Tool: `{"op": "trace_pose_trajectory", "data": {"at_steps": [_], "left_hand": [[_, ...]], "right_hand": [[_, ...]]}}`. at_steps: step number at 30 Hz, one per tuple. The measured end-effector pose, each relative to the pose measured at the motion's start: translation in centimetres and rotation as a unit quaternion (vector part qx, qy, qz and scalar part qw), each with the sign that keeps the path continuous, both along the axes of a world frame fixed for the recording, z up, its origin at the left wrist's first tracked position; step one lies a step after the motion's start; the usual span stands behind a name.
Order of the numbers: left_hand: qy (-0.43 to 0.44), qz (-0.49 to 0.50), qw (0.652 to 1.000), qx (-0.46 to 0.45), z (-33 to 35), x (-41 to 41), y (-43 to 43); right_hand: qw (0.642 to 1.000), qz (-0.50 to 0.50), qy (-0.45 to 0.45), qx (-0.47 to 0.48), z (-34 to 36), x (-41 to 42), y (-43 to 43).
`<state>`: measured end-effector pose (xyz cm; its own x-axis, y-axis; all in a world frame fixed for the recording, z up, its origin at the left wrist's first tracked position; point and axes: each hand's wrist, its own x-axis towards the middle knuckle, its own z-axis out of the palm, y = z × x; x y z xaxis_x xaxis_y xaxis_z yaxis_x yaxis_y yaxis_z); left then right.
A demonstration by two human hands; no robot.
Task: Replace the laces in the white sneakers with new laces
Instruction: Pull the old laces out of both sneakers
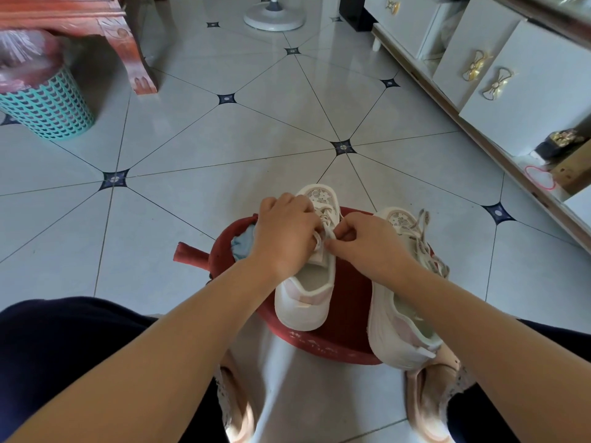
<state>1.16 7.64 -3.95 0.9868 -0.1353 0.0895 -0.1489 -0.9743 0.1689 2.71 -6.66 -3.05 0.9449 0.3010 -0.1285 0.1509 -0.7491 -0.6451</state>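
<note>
White sneaker [303,302]: stood on red stool [347,318], long axis running away from the person, toe far, heel near. Lace [319,240]: lay over the tongue, directly between both hands and equally near each. Left hand [283,238]: fingers curled, gripping a lace loop. Right hand [371,244]: thumb and finger pinched the lace. Second sneaker [399,321]: just beside, patterned laces loose.

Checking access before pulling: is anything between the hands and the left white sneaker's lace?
Nothing visible: the left hand and right hand both pinch the white fabric lace on the left white lace-toed sneaker.
</note>
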Motion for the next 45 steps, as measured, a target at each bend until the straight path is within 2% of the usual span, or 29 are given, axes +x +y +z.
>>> {"op": "trace_pose_trajectory", "data": {"at_steps": [2, 4, 7, 8, 9, 11, 13, 15, 17, 19, 24, 25, 26, 28, 30, 31, 32, 35, 38, 39, 41, 43, 45], "left_hand": [[0.013, 0.020, 0.999, -0.047, 0.2, 0.4, 0.1], [0.010, 0.076, 0.985, -0.154, 1.0, 0.7, 0.8], [-0.013, 0.180, 0.918, -0.353, 3.2, 0.6, 2.9], [-0.008, 0.189, 0.918, -0.350, 3.7, 0.4, 3.8], [0.021, 0.187, 0.937, -0.295, 3.8, 0.2, 4.7], [0.104, 0.171, 0.973, -0.116, 3.6, -0.2, 5.9], [0.122, 0.158, 0.980, 0.020, 3.4, -0.6, 6.0], [0.055, 0.133, 0.989, 0.024, 3.5, -0.5, 5.1], [0.000, 0.094, 0.995, -0.035, 3.8, -0.3, 3.2], [-0.001, 0.054, 0.996, -0.065, 3.6, 0.0, 1.0], [0.027, -0.023, 0.998, 0.054, 1.1, 0.6, -0.1], [0.020, -0.022, 0.998, 0.053, 1.0, 0.8, 0.1], [0.006, -0.004, 1.000, 0.018, 1.1, 0.8, 0.3], [-0.024, 0.098, 0.987, -0.128, 1.7, 0.8, 1.4], [-0.028, 0.231, 0.929, -0.287, 2.5, 0.7, 3.3], [-0.024, 0.281, 0.904, -0.322, 2.7, 0.6, 4.3], [-0.004, 0.308, 0.903, -0.298, 2.7, 0.5, 5.0], [0.066, 0.282, 0.950, -0.112, 2.0, -0.1, 5.0], [-0.019, 0.136, 0.987, -0.086, 1.4, -0.6, 2.7], [-0.049, 0.077, 0.993, -0.075, 1.3, -0.7, 1.8], [-0.056, -0.004, 0.998, -0.016, 1.0, -0.5, 0.2], [-0.029, -0.021, 0.997, 0.063, 0.4, -0.1, -0.4], [-0.024, -0.022, 0.996, 0.089, 0.1, 0.3, -0.4]], "right_hand": [[1.000, -0.005, 0.002, 0.000, -0.1, 0.0, -0.1], [1.000, -0.014, 0.006, -0.007, -0.1, 0.1, -0.2], [1.000, -0.021, 0.018, -0.011, -0.1, 0.2, -0.4], [1.000, -0.020, 0.022, -0.009, -0.1, 0.2, -0.4], [1.000, -0.019, 0.023, -0.006, -0.1, 0.1, -0.4], [1.000, -0.018, 0.023, -0.001, -0.2, 0.1, -0.3], [1.000, -0.016, 0.023, -0.006, -0.1, 0.1, -0.2], [1.000, -0.011, 0.019, -0.014, 0.0, 0.1, -0.1], [1.000, -0.009, 0.016, -0.016, 0.0, 0.1, -0.1], [1.000, -0.008, 0.009, -0.020, 0.0, 0.0, -0.1], [1.000, -0.008, 0.008, -0.010, 0.0, 0.0, -0.1], [1.000, -0.010, 0.011, -0.010, 0.0, 0.0, -0.1], [1.000, -0.012, 0.014, -0.009, 0.0, 0.0, -0.1], [1.000, -0.017, 0.021, -0.004, 0.0, 0.0, -0.1], [0.999, -0.018, 0.028, -0.001, 0.1, 0.0, -0.1], [0.999, -0.016, 0.029, -0.003, 0.1, 0.0, 0.0], [0.999, -0.014, 0.030, -0.006, 0.1, -0.1, 0.0], [0.999, -0.011, 0.027, -0.013, 0.1, 0.0, 0.0], [1.000, -0.012, 0.026, -0.014, 0.1, 0.1, 0.0], [1.000, -0.012, 0.023, -0.014, 0.1, 0.1, 0.0], [1.000, -0.011, 0.012, -0.019, 0.0, 0.0, -0.1], [1.000, -0.012, 0.008, -0.018, -0.1, 0.1, 0.0], [1.000, -0.009, 0.010, -0.015, 0.0, 0.1, 0.1]]}}
